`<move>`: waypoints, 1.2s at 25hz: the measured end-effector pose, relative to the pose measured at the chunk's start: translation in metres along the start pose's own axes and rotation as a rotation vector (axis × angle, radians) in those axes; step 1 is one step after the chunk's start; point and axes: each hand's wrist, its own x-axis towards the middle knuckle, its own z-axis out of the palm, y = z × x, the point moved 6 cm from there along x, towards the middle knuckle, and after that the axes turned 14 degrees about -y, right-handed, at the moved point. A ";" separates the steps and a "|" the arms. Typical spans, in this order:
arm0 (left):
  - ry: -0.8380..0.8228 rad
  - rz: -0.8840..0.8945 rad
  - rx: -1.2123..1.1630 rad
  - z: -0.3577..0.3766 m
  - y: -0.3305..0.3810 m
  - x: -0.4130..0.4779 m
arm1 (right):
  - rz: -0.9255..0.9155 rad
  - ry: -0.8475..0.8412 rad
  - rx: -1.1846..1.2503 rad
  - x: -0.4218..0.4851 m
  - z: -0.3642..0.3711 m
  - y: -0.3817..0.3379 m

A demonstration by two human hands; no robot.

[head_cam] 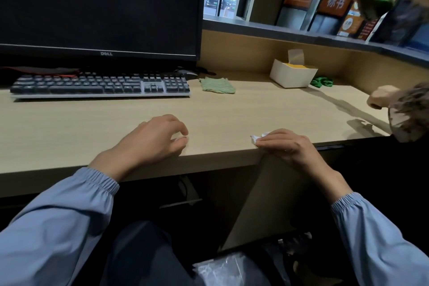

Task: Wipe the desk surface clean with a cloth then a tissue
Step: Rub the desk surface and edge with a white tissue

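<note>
The light wood desk (232,111) runs across the view. My right hand (287,144) rests at its front edge, fingers closed on a crumpled white tissue (258,137) that pokes out to the left. My left hand (157,139) lies on the desk near the front edge with curled, parted fingers and nothing in it. A folded green cloth (217,85) sits further back, right of the keyboard. A white tissue box (292,74) stands at the back right.
A dark monitor (99,7) and a grey keyboard (99,86) fill the back left. Another person's hand (383,96) rests on the desk at the right; their other hand holds a green bottle (376,2) above. A green item (321,82) lies behind the box.
</note>
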 end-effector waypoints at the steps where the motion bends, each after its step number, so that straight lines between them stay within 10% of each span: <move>1: 0.005 -0.003 -0.011 0.000 -0.001 0.000 | 0.008 -0.006 0.011 0.002 0.001 0.002; 30: 0.700 -0.351 0.061 0.003 -0.132 -0.226 | -0.248 -0.038 0.302 0.201 0.117 -0.253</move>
